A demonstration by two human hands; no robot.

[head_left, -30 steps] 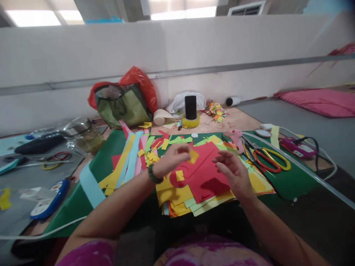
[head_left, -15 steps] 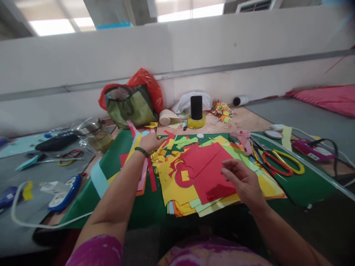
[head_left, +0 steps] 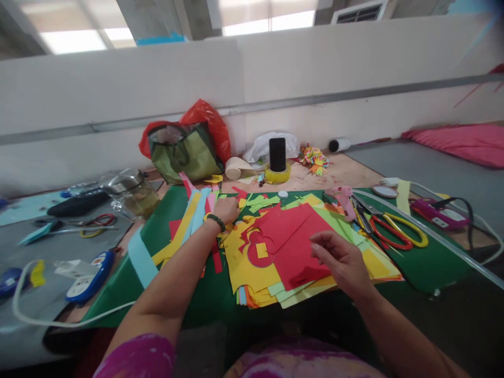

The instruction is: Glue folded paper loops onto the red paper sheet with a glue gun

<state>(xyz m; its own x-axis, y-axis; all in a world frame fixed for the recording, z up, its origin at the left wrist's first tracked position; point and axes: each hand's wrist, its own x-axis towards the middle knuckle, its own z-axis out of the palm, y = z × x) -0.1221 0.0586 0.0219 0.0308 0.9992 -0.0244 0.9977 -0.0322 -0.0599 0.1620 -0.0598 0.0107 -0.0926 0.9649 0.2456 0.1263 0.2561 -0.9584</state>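
Note:
Colourful paper scraps lie around my left hand (head_left: 227, 210), which reaches over the far left of the pile. Its fingers look curled inward, and whatever they hold, if anything, is hidden. My right hand (head_left: 342, 257) hovers at the right edge of a red paper sheet (head_left: 301, 239), fingers loosely bent with a gap to the thumb and nothing in them. Beside that sheet are red cut-out shapes and a small yellow rectangle (head_left: 262, 250) on yellow paper (head_left: 240, 262). Long yellow and light blue paper strips (head_left: 179, 236) lie left of the pile.
Red-and-yellow-handled scissors (head_left: 397, 231) and a pink glue gun (head_left: 344, 202) lie to the right on the green mat (head_left: 441, 262). A phone (head_left: 277, 155) stands behind a yellow tape roll (head_left: 276, 174). A glass jar (head_left: 136, 194) and a green bag (head_left: 187, 152) stand at the left.
My left hand has moved right across the scraps, uncovering the light blue and yellow strips, and its fingers look more curled. My right hand has barely moved.

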